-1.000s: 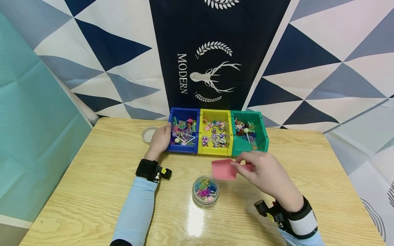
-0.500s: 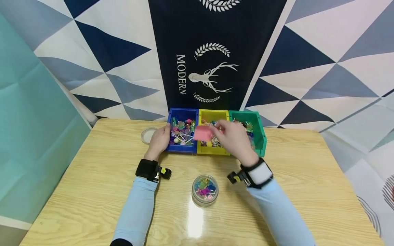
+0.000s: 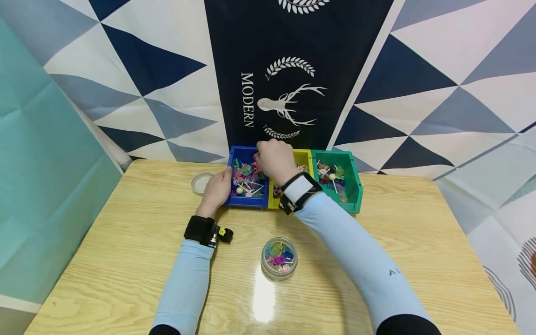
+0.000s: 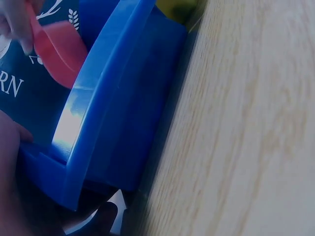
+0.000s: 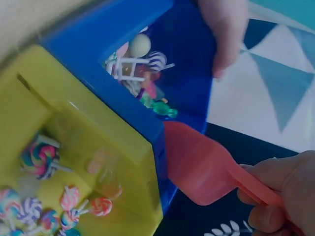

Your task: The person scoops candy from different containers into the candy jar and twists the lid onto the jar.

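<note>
My right hand point(image 3: 276, 160) is over the back of the bins and grips the handle of a pink scoop point(image 5: 199, 164). The scoop's bowl dips toward the blue bin point(image 3: 247, 203), close to the wall it shares with the yellow bin point(image 3: 302, 157). In the left wrist view the scoop point(image 4: 61, 51) shows just past the blue rim. My left hand point(image 3: 216, 190) holds the blue bin by its left side wall. Small toy candies and lollipops point(image 3: 249, 179) lie inside the blue bin; lollipops point(image 5: 49, 211) lie in the yellow one, partly hidden by my right arm.
A green bin point(image 3: 357, 190) with more candies joins the yellow bin on the right. A round clear jar point(image 3: 279, 260) filled with candies stands on the wooden table point(image 3: 125, 242) in front. A round lid point(image 3: 200, 182) lies behind my left hand. A patterned backdrop rises behind the bins.
My right hand has carried the scoop from in front of the bins, across the yellow bin, to the back of the blue bin. My left hand stays on the blue bin.
</note>
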Action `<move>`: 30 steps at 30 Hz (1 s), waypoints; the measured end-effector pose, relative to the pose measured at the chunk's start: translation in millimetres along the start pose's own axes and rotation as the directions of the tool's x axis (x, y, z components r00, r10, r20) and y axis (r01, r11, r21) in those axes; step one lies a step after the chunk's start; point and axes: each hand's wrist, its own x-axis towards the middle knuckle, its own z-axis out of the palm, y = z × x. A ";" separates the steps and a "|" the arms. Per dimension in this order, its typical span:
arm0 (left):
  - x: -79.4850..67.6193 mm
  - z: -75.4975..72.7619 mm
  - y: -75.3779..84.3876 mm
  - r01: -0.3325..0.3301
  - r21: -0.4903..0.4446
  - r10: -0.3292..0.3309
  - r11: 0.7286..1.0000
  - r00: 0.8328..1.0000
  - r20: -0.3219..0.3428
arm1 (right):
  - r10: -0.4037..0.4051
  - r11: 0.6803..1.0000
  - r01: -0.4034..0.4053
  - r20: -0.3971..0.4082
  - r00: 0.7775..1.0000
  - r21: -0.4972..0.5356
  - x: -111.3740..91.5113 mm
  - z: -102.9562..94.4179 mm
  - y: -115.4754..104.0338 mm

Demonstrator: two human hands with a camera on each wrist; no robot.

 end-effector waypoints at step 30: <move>4.0 2.2 -5.0 -0.027 0.036 0.028 0.999 0.999 -0.032 | 0.002 0.988 0.002 -0.025 1.000 0.153 11.9 73.3 -1.8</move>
